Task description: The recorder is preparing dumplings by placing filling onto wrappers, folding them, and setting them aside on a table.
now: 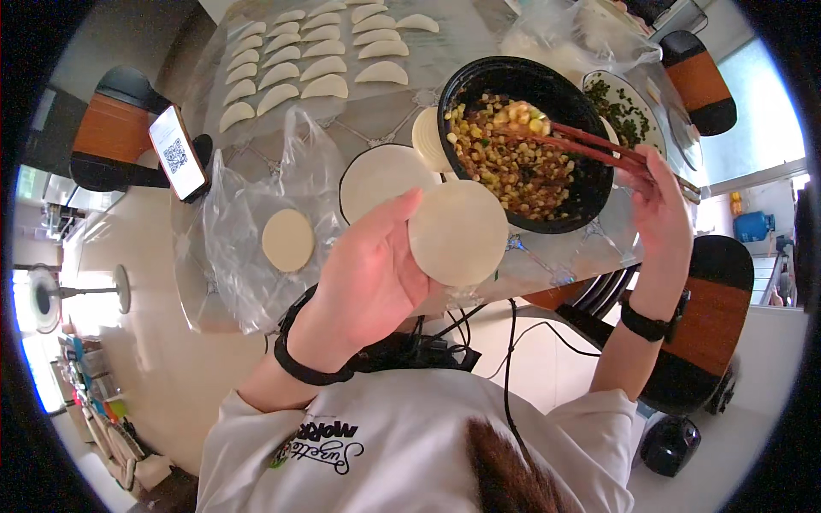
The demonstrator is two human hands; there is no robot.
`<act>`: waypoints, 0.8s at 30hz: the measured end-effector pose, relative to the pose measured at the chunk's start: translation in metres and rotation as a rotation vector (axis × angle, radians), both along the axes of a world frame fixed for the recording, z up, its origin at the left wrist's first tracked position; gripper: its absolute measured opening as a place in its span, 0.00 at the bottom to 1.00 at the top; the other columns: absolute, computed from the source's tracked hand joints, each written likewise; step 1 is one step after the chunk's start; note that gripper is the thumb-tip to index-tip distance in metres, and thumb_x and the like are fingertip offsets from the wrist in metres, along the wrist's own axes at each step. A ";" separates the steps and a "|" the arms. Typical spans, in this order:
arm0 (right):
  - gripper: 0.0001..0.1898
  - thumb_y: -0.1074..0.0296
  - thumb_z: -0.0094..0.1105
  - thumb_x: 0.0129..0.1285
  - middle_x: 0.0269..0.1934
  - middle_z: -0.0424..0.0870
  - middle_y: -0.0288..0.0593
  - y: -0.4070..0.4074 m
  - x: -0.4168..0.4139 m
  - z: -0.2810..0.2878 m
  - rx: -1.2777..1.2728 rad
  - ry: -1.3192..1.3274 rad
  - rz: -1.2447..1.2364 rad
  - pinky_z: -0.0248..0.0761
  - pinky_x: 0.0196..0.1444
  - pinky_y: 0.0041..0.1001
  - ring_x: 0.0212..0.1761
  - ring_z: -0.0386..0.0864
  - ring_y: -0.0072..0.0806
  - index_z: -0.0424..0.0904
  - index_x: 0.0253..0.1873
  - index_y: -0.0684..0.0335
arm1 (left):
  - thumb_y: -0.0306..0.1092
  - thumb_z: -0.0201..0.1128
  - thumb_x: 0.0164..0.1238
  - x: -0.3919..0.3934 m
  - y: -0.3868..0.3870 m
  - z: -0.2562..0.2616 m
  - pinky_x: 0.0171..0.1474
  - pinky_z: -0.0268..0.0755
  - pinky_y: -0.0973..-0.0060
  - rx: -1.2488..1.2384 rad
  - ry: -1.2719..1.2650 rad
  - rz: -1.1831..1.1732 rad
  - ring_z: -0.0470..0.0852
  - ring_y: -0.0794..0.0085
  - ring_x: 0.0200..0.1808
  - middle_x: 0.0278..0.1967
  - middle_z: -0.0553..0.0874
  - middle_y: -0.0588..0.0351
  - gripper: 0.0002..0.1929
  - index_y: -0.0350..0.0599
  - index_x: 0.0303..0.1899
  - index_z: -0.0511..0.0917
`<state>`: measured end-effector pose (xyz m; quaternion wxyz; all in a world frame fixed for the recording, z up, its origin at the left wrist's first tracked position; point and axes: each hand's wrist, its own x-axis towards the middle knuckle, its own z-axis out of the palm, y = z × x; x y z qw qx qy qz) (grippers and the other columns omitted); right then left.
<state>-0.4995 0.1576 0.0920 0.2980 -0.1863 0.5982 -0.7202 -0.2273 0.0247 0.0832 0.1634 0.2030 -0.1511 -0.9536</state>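
My left hand (378, 276) holds a round dumpling wrapper (458, 233) flat across its fingers, in front of the black bowl (449, 90). Chopped filling (519, 173) with corn-like yellow bits lies in that bowl. In my right hand (660, 205) are reddish-brown chopsticks (596, 142), their tips at a clump of filling (523, 118) above the bowl. Left of the wrapper stands a white plate with a dark rim (385, 179). One more wrapper (288, 240) lies on a clear plastic bag (244, 282). Folded dumplings (324, 86) stand in rows at the table's far side.
A stack of wrappers (431, 141) sits partly behind the black bowl. A white bowl of chopped greens (654, 131) is at the right, with a plastic bag (577, 38) beyond it. A phone (178, 154) stands at the table's left edge. Cables (511, 359) hang before me.
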 end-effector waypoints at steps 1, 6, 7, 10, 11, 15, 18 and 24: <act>0.13 0.64 0.58 0.62 0.38 0.82 0.43 0.002 -0.001 0.002 -0.016 -0.003 0.004 0.67 0.23 0.16 0.32 0.82 0.28 0.77 0.45 0.68 | 0.44 0.44 0.71 -0.001 0.000 0.000 0.64 0.60 0.64 0.002 -0.002 0.000 0.69 0.60 0.61 0.60 0.70 0.48 0.25 0.37 0.61 0.61; 0.10 0.67 0.55 0.62 0.39 0.81 0.44 0.021 -0.002 0.000 -0.152 -0.043 0.031 0.70 0.25 0.22 0.37 0.81 0.31 0.77 0.43 0.68 | 0.43 0.43 0.71 -0.004 -0.002 0.000 0.61 0.65 0.65 0.014 -0.019 -0.025 0.73 0.61 0.58 0.57 0.74 0.49 0.23 0.38 0.59 0.64; 0.10 0.67 0.55 0.62 0.39 0.81 0.44 0.023 0.003 0.000 -0.151 -0.046 0.036 0.70 0.25 0.22 0.37 0.81 0.31 0.77 0.43 0.68 | 0.43 0.43 0.71 -0.005 -0.001 0.002 0.60 0.66 0.65 0.014 -0.012 -0.022 0.74 0.61 0.57 0.56 0.75 0.49 0.22 0.38 0.59 0.65; 0.13 0.63 0.59 0.60 0.36 0.81 0.44 0.029 0.021 0.001 0.003 0.014 0.107 0.70 0.21 0.20 0.30 0.82 0.32 0.77 0.41 0.68 | 0.43 0.43 0.71 -0.006 0.001 0.004 0.61 0.65 0.64 -0.010 -0.012 -0.017 0.75 0.60 0.57 0.56 0.75 0.49 0.22 0.38 0.59 0.65; 0.13 0.63 0.59 0.60 0.36 0.81 0.44 0.027 0.027 0.001 0.003 0.013 0.108 0.70 0.21 0.20 0.30 0.82 0.32 0.77 0.41 0.68 | 0.43 0.43 0.71 -0.006 0.002 0.004 0.61 0.65 0.64 -0.033 -0.017 -0.018 0.74 0.59 0.57 0.56 0.74 0.48 0.23 0.37 0.59 0.64; 0.13 0.62 0.60 0.57 0.35 0.82 0.47 0.020 0.043 0.007 0.194 0.051 0.153 0.67 0.19 0.20 0.27 0.82 0.32 0.78 0.39 0.67 | 0.44 0.43 0.70 -0.009 0.005 0.004 0.63 0.63 0.63 -0.011 -0.025 -0.040 0.74 0.57 0.57 0.58 0.72 0.45 0.25 0.34 0.60 0.62; 0.13 0.62 0.60 0.57 0.35 0.82 0.48 0.021 0.043 0.019 0.213 0.083 0.228 0.70 0.21 0.22 0.28 0.82 0.33 0.78 0.39 0.68 | 0.46 0.43 0.70 -0.006 0.004 -0.002 0.64 0.61 0.61 0.018 0.031 -0.128 0.72 0.53 0.58 0.59 0.71 0.43 0.27 0.33 0.61 0.60; 0.13 0.65 0.58 0.58 0.32 0.82 0.47 0.037 0.038 0.042 0.190 0.272 0.099 0.70 0.22 0.24 0.25 0.80 0.32 0.78 0.39 0.70 | 0.47 0.41 0.71 -0.001 0.004 -0.001 0.65 0.60 0.60 0.046 0.022 -0.151 0.71 0.50 0.59 0.59 0.70 0.40 0.28 0.31 0.61 0.59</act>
